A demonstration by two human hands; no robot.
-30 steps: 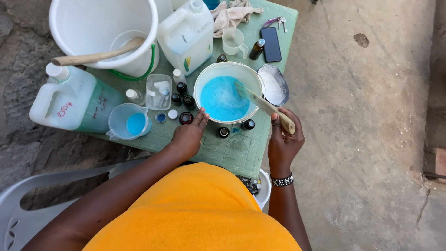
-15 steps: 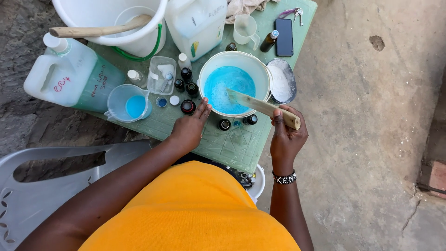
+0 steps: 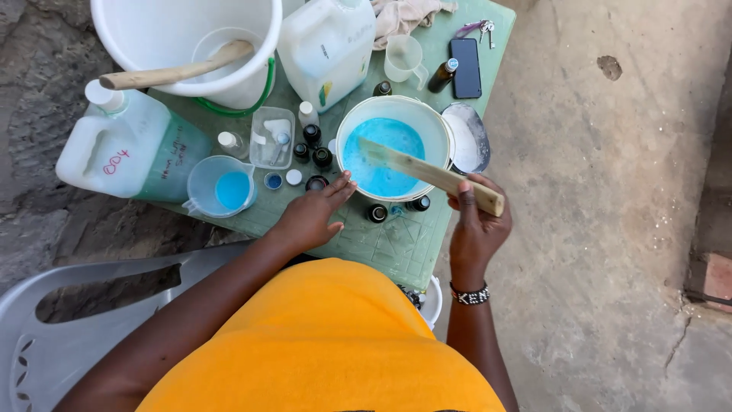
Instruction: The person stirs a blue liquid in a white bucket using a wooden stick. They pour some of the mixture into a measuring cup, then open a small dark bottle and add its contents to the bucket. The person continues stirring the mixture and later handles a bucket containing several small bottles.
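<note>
Stirring bright blue liquid [image 3: 381, 156] in round white plastic basin [image 3: 441, 130] on green counter [image 3: 396, 244]. Right hand [image 3: 476, 225] fingers closing around flat wooden paddle [image 3: 427, 172]; left hand [image 3: 313, 217] fingers spreading open, steadying basin. Ideally keeping strokes slow, avoiding splashing over nearby small dark bottles [image 3: 313, 149].

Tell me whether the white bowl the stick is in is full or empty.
Partly filled. The white bowl holds bright blue liquid across its bottom, with bare white wall above it. The wooden stick, held by the right hand, dips into the liquid.

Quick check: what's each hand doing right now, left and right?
Left hand: open, holding nothing, fingertips at the white bowl rim.
Right hand: closed around the wooden stick, whose far end sits in the blue liquid.
</note>
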